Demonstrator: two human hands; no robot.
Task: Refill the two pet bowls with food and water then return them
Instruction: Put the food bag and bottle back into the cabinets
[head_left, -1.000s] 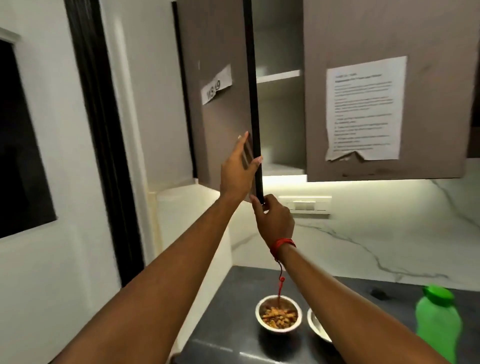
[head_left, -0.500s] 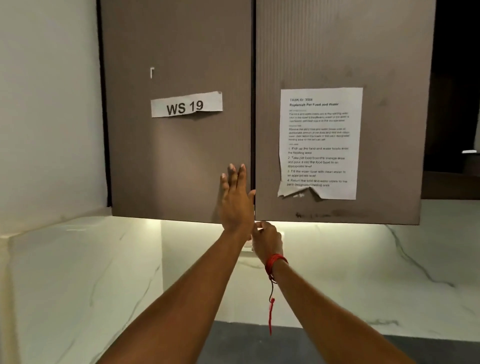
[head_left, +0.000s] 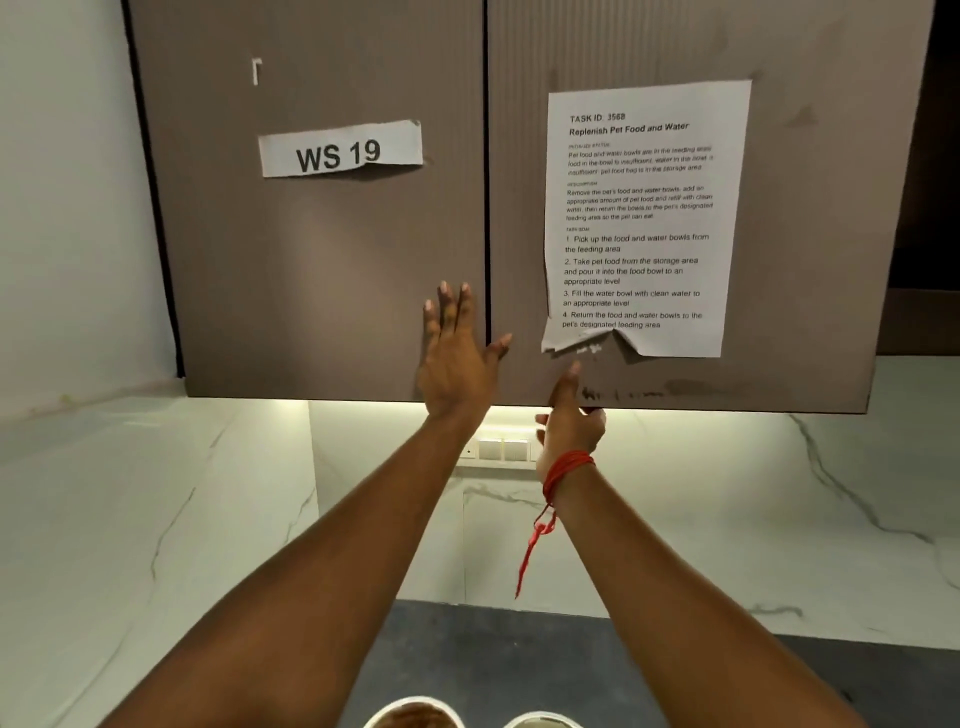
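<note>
Two metal bowls peek in at the bottom edge on the dark counter: the food bowl (head_left: 413, 713) with brown kibble and a second bowl (head_left: 540, 719) to its right. My left hand (head_left: 457, 358) lies flat, fingers spread, against the lower right corner of the closed left cabinet door (head_left: 311, 260). My right hand (head_left: 569, 415), with a red thread on the wrist, touches the bottom edge of the right cabinet door (head_left: 810, 234) with one finger raised; it holds nothing.
Both brown wall cabinet doors are closed. A "WS 19" label (head_left: 340, 150) and a printed task sheet (head_left: 641, 218) are stuck on them. White marble wall, a switch plate (head_left: 501, 449) under the cabinet, dark countertop (head_left: 597, 670) below.
The left cabinet door swung shut under my left hand. My right hand has shifted right along the cabinet's bottom edge, and the view tipped down so the bowls' rims reappear.
</note>
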